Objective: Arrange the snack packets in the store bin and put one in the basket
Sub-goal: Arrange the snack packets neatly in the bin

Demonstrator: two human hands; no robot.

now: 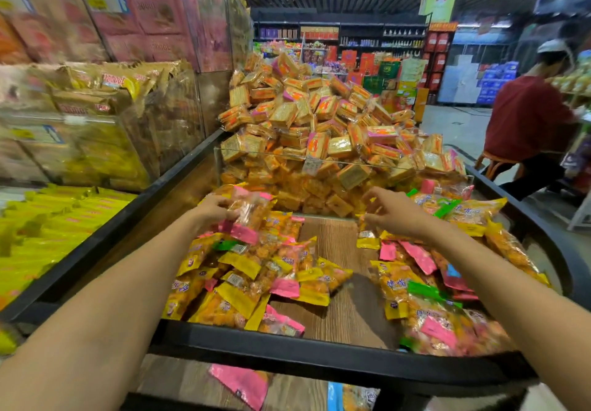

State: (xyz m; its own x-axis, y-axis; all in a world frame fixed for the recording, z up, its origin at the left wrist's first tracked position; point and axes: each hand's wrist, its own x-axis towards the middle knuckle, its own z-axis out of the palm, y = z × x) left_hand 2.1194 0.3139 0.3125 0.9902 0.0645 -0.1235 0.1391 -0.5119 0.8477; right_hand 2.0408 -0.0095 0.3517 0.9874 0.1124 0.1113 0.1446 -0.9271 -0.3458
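Pink-ended packet (248,215) gripped by left hand (212,210); right hand (388,210) spread, holding nothing.

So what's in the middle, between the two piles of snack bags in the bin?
In the head view, a bare strip of wood-grain bin floor runs between the left pile of orange snack packets and the right pile. No packets lie there.

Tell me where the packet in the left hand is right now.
In the head view, the pink-ended snack packet is gripped by the left hand over the bin's left pile, just before the clear divider.
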